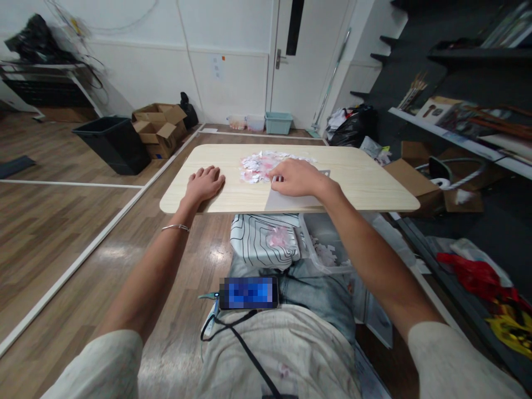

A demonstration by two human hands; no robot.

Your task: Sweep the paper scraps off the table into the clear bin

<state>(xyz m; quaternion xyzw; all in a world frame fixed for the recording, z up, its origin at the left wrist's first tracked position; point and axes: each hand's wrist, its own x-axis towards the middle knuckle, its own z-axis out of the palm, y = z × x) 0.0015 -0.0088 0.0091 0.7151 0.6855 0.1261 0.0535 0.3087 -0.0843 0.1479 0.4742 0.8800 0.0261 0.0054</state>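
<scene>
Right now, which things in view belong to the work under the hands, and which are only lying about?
Seem to belong to the work:
pile of white and pink pieces, at the right hand
grey sheet, beneath that hand
table
clear tub with pale pieces, probably

Seem only lying about:
black bin
open cardboard boxes
teal basket
</scene>
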